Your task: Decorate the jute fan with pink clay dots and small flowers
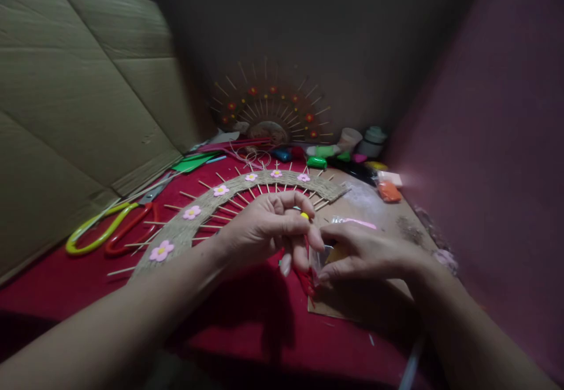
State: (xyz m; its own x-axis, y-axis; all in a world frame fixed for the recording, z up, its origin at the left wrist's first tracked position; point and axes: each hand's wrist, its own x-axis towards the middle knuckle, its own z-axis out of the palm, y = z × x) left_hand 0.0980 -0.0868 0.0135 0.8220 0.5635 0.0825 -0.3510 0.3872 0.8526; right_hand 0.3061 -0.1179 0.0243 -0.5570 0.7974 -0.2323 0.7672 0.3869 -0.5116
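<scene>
My left hand (268, 228) pinches a tiny yellow clay ball (304, 215) between thumb and fingertips, over a thin red tool (307, 272). My right hand (368, 255) rests on a brown board (374, 202) and holds a small clear plastic packet (326, 255) with yellow clay inside. Behind my hands lies a jute-wrapped arch (247, 193) set with wooden sticks and several pink flowers with yellow centres (161, 251).
Yellow and red handled scissors (110, 228) lie at the left on the red cloth (247, 319). Coloured clay packs (317, 162), an orange pack (388, 191) and small jars (374, 137) crowd the back. A finished sunburst piece (271, 114) leans on the wall; cardboard (66, 102) stands left.
</scene>
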